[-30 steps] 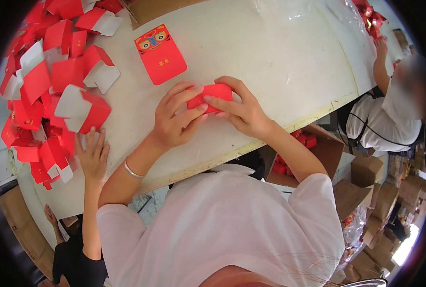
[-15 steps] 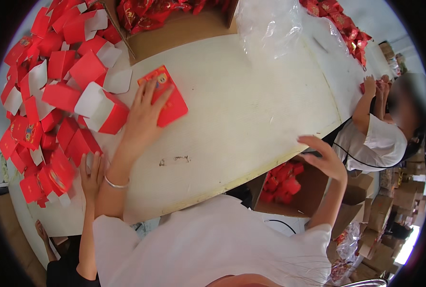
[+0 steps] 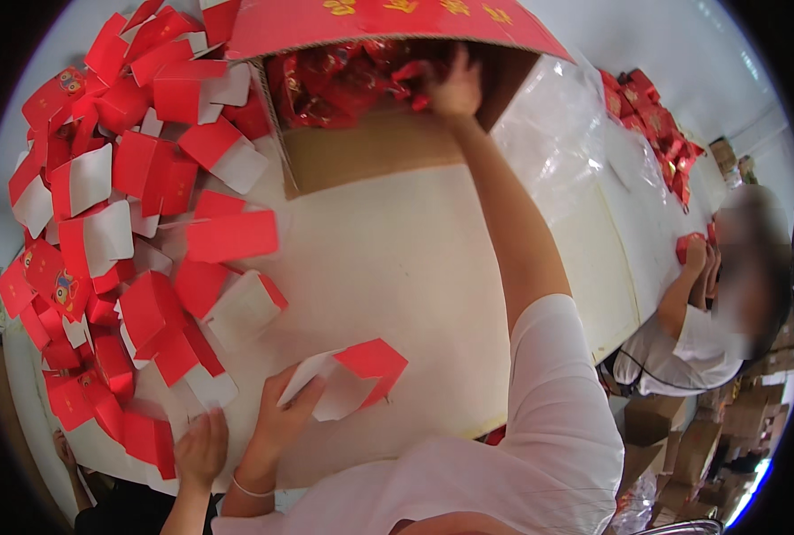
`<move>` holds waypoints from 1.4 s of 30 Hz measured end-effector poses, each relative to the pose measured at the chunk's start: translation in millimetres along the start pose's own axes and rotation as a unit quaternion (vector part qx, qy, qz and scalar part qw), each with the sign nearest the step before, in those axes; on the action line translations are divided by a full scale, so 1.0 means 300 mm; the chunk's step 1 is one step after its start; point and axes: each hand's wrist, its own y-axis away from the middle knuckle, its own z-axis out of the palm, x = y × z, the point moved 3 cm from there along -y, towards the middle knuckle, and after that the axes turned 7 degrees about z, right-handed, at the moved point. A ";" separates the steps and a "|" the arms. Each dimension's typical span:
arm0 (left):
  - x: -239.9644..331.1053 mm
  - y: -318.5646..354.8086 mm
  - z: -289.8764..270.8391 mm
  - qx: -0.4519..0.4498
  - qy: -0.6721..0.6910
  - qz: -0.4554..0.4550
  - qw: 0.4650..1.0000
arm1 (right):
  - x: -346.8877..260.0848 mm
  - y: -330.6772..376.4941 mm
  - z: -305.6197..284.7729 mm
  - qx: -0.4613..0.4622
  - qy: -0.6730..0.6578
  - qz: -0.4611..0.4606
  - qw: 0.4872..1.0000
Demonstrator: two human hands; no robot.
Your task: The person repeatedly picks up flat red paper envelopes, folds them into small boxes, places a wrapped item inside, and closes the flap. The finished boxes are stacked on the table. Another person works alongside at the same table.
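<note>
My left hand [image 3: 281,415] rests at the near table edge, fingers on an opened red paper box with a white inside [image 3: 348,379]. My right arm stretches far across the table. My right hand [image 3: 455,87] is inside a large cardboard carton [image 3: 370,147], with its fingers curled on a shiny red packet [image 3: 410,73] among several more packets [image 3: 334,80]. The carton's red lid [image 3: 388,22] hangs over the hand.
A heap of folded red-and-white paper boxes [image 3: 120,241] covers the table's left side. Another person's hand [image 3: 202,450] lies on the near left edge. A seated person at the right [image 3: 709,330] handles a red piece. Clear plastic film [image 3: 566,125] and more red packets [image 3: 656,125] lie far right.
My right hand went from the table's right edge up into the carton. My left hand left the flat red card and now holds an opened box near the front edge.
</note>
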 end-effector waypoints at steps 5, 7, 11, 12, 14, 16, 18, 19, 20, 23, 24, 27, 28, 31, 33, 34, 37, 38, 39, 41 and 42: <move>-0.147 0.000 -0.028 0.153 0.140 -0.045 0.977 | -0.006 -0.157 0.046 -0.179 -0.026 -0.028 0.983; -0.134 -0.027 -0.008 0.133 0.161 -0.063 0.976 | 0.045 -0.181 0.029 -0.211 -0.045 -0.063 0.974; -0.105 -0.044 0.017 0.064 0.161 -0.063 0.983 | 0.098 -0.167 0.084 -0.330 -0.162 -0.059 0.928; -0.098 -0.033 0.016 0.054 0.143 -0.057 0.987 | 0.101 -0.110 0.086 -0.320 -0.100 -0.016 0.942; -0.076 -0.021 0.009 0.031 0.107 -0.035 0.993 | 0.084 -0.032 0.049 -0.244 -0.032 -0.044 0.968; -0.039 -0.006 -0.009 0.005 0.067 -0.018 0.998 | 0.147 0.033 0.017 -0.155 -0.029 -0.182 0.971; 0.054 -0.004 -0.014 -0.009 -0.012 0.061 0.998 | 0.101 0.168 -0.054 -0.172 -0.030 -0.188 0.966; 0.093 -0.016 -0.007 -0.021 -0.051 0.103 0.993 | 0.090 0.227 -0.077 -0.204 -0.038 -0.204 0.957; 0.131 -0.017 0.002 -0.019 -0.138 0.187 0.972 | 0.063 0.297 -0.122 -0.208 -0.058 -0.245 0.945; 0.218 0.015 0.028 -0.048 -0.314 0.291 0.902 | -0.007 0.453 -0.227 -0.219 -0.148 -0.218 0.939; 0.222 0.012 0.041 -0.066 -0.322 0.272 0.904 | -0.007 0.454 -0.243 -0.206 -0.181 -0.185 0.944; 0.178 0.000 0.049 -0.123 -0.292 0.192 0.929 | 0.051 0.454 -0.227 -0.308 -0.239 -0.134 0.911; 0.154 0.006 0.044 -0.139 -0.272 0.161 0.939 | 0.020 0.496 -0.252 -0.330 -0.212 -0.132 0.911; 0.138 0.046 0.034 -0.115 -0.123 0.215 0.962 | 0.056 0.551 -0.305 -0.305 -0.230 -0.117 0.917; 0.124 0.062 0.032 -0.114 -0.094 0.217 0.965 | 0.033 0.547 -0.283 -0.272 -0.206 -0.186 0.921; 0.115 0.071 0.043 -0.123 -0.075 0.217 0.966 | 0.036 0.545 -0.263 -0.253 -0.176 -0.255 0.917; 0.065 0.101 0.100 -0.090 -0.083 0.225 0.967 | 0.018 0.583 -0.199 -0.380 -0.189 -0.154 0.892; 0.047 0.095 0.120 -0.076 -0.087 0.238 0.964 | 0.010 0.602 -0.183 -0.442 -0.208 -0.063 0.871; 0.032 0.072 0.130 -0.054 -0.087 0.239 0.966 | -0.009 0.607 -0.181 -0.439 -0.210 -0.074 0.870; -0.002 0.032 0.190 -0.024 -0.079 0.232 0.969 | -0.048 0.641 -0.207 -0.436 -0.207 -0.083 0.872; 0.006 0.025 0.196 -0.002 -0.087 0.228 0.970 | -0.083 0.662 -0.245 -0.436 -0.197 -0.082 0.874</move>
